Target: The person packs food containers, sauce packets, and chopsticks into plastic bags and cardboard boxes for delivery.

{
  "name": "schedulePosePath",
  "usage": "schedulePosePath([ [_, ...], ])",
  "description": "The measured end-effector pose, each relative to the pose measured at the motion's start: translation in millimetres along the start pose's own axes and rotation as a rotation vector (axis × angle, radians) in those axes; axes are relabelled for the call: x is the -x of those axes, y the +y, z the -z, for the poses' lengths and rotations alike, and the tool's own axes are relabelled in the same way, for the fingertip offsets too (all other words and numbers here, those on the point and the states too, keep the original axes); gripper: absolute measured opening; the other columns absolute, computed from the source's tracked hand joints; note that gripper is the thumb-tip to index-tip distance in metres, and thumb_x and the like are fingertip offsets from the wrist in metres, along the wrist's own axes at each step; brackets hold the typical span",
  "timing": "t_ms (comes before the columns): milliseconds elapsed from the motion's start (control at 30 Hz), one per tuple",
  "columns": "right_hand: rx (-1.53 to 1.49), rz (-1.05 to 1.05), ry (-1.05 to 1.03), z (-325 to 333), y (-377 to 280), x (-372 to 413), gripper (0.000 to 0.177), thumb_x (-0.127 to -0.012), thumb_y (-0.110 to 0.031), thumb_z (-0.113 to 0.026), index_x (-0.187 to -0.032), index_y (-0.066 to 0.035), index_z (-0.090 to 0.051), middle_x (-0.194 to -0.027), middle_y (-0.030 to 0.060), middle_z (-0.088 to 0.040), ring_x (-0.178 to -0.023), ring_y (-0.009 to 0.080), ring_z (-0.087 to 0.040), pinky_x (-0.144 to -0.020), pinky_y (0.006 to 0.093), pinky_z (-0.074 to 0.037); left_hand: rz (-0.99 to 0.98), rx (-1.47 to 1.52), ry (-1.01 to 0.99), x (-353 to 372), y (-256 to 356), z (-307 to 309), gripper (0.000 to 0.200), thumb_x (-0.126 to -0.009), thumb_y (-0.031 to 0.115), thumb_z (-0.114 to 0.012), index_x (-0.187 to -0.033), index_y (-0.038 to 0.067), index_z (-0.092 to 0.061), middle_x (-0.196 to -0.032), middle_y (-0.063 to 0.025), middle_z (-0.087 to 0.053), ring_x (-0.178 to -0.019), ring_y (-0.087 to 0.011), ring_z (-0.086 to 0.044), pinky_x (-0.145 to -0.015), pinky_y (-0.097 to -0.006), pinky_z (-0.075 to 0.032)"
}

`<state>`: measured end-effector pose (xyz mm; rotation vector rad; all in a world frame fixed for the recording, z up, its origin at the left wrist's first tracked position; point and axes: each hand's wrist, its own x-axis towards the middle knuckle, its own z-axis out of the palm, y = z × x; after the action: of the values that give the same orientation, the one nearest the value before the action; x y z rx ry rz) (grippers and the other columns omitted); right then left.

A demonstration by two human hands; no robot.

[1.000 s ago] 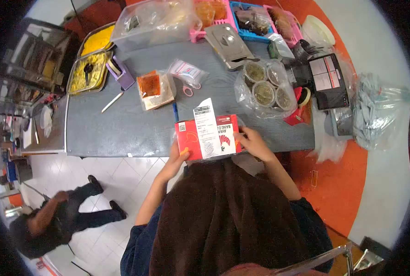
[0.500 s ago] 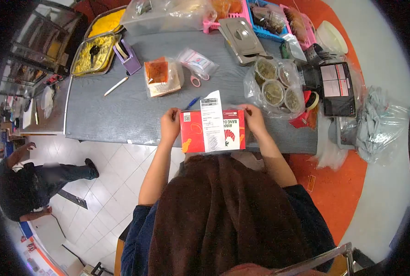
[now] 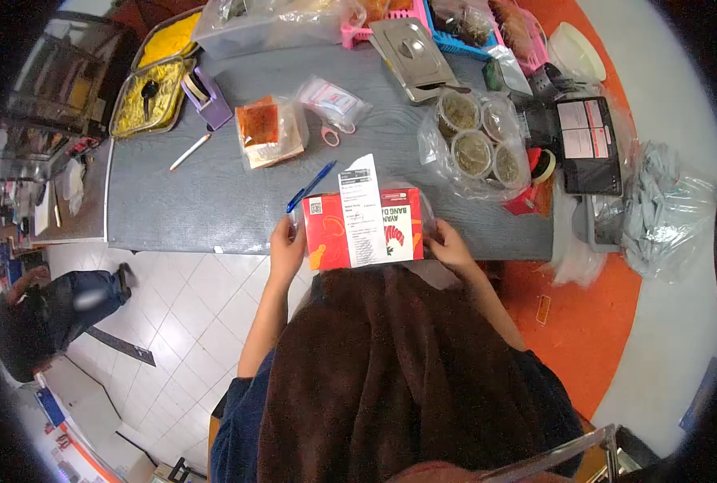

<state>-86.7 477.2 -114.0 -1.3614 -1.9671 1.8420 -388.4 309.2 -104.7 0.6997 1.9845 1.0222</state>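
Note:
A red and white cardboard food box (image 3: 326, 233) with a long printed receipt (image 3: 364, 217) on its top lies at the near table edge. Clear plastic (image 3: 428, 211) shows along its sides, apparently a bag around it. My left hand (image 3: 287, 245) is closed at the box's left side, fingers curled at the plastic. At the right side, my right hand (image 3: 450, 245) pinches the edge of the bagged box. Just beyond the box's upper left corner is a blue pen (image 3: 312, 187).
Farther back lie a packet with an orange sachet (image 3: 259, 125), pink-handled scissors (image 3: 330, 137) and a purple tape dispenser (image 3: 206, 98). Bagged round tubs (image 3: 473, 153), a lidded metal pan (image 3: 415, 56) and a tablet (image 3: 589, 145) stand right. Another person (image 3: 45, 314) is at left.
The bagged box has shifted slightly left and toward me, with both hands moving along its sides. More of the blue pen shows. The person at left has moved slightly left.

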Motion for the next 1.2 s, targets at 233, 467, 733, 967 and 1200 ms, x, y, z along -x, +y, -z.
schedulePosePath([
  [233,0.126,0.067,-0.058,-7,-49,35,0.084,-0.066,-0.009,-0.068,-0.131,0.0,-0.017,-0.13,0.0209,-0.032,-0.12,0.0286,-0.033,-0.098,0.0363,-0.03,-0.172,0.191,-0.089,40,-11,1,0.044,-0.071,0.006,-0.062,-0.108,0.001,-0.039,-0.091,-0.0075,-0.05,-0.088,-0.0178,-0.049,-0.071,-0.0298,-0.042],
  [467,0.258,0.128,0.082,-24,-21,23,0.085,-0.065,-0.016,-0.071,-0.13,0.003,-0.019,-0.127,0.0254,-0.034,-0.118,0.0336,-0.035,-0.096,0.0384,-0.032,-0.158,0.031,-0.209,41,6,-6,0.068,-0.064,0.002,-0.069,-0.118,0.0,-0.028,-0.106,-0.0152,-0.051,-0.1,-0.0218,-0.049,-0.087,-0.0332,-0.038],
  [733,0.195,0.103,0.164,-28,-23,27,0.071,-0.066,-0.015,-0.069,-0.123,0.0,-0.03,-0.115,0.0222,-0.047,-0.107,0.0351,-0.046,-0.089,0.0401,-0.038,-0.099,0.187,-0.134,53,6,-14,0.061,-0.067,0.0,-0.065,-0.117,-0.001,-0.029,-0.104,-0.0156,-0.051,-0.1,-0.0224,-0.049,-0.082,-0.0326,-0.041],
  [967,0.081,0.21,0.076,1,-40,37,0.064,-0.071,-0.008,-0.063,-0.126,-0.003,-0.029,-0.118,0.0156,-0.043,-0.097,0.0234,-0.052,-0.076,0.0322,-0.044,0.148,0.066,-0.233,75,46,25,0.074,-0.067,0.009,-0.068,-0.125,-0.001,-0.023,-0.115,-0.0201,-0.039,-0.106,-0.0316,-0.044,-0.088,-0.0395,-0.039],
  [1200,0.426,0.409,0.095,11,-117,43,0.063,-0.078,-0.017,-0.055,-0.132,-0.004,-0.023,-0.132,0.0209,-0.024,-0.12,0.031,-0.03,-0.097,0.0355,-0.027,-0.582,-0.417,-0.002,70,101,23,0.096,-0.057,0.029,-0.076,-0.13,0.003,-0.02,-0.134,-0.0251,-0.011,-0.125,-0.0406,-0.014,-0.1,-0.0434,-0.022],
])
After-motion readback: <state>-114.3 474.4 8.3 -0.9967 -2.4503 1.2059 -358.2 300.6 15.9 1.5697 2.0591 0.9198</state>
